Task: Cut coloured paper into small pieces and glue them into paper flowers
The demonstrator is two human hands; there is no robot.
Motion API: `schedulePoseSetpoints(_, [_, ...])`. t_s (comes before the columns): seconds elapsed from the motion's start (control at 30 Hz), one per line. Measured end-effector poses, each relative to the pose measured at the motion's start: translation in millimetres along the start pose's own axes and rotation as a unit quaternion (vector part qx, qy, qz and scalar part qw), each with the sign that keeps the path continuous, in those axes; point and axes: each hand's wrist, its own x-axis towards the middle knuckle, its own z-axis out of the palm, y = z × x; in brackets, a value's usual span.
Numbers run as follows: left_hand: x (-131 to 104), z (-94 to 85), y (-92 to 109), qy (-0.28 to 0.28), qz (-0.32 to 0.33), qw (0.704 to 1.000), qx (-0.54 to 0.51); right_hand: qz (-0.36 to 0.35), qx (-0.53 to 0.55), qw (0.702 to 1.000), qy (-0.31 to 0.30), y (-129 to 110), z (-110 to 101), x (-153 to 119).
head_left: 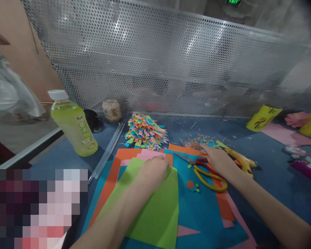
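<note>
My left hand (153, 172) rests with curled fingers on the top edge of a lime green paper sheet (155, 211), which lies on a stack of blue, orange and pink sheets (197, 211). My right hand (217, 160) lies flat on the stack, fingers pointing toward a scatter of tiny paper scraps (199, 141), and it covers part of the scissors (206, 171) with yellow and red handles. A yellow glue gun (239, 159) lies just right of that hand. A pile of small folded coloured paper pieces (145, 133) sits behind the stack.
A green drink bottle (74, 124) stands at the left, with clear rods (107, 150) lying beside it. A small jar (111, 110) and dark object stand by the perforated metal screen (171, 62). Yellow packets (263, 117), pink paper (285, 133) and a pink flower lie at the right.
</note>
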Motion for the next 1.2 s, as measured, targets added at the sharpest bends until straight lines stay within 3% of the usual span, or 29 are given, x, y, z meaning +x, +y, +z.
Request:
schedulePoseSetpoints(0.47, [2, 3.0, -4, 0.022, 0.017, 0.997, -0.072, -0.1, 0.179, 0.979, -0.022, -13, -1, 7])
schedulePoseSetpoints(0.67, [3, 7.9, -6, 0.042, 0.005, 0.992, -0.115, -0.138, 0.181, 0.973, -0.039, -21, -6, 11])
schedulePoseSetpoints(0.87, [5, 6.6, -14, 0.077, 0.0, 0.976, -0.202, -0.125, 0.144, 0.982, -0.019, -16, 6, 14])
schedulePoseSetpoints(1.03, [10, 5.6, -12, 0.059, 0.037, 0.951, -0.3, -0.138, 0.122, 0.983, -0.001, -26, -2, 2])
schedulePoseSetpoints(1.2, [14, 15.7, -10, 0.1, 0.007, 0.959, -0.265, -0.2, 0.122, 0.972, 0.007, -56, -25, -33])
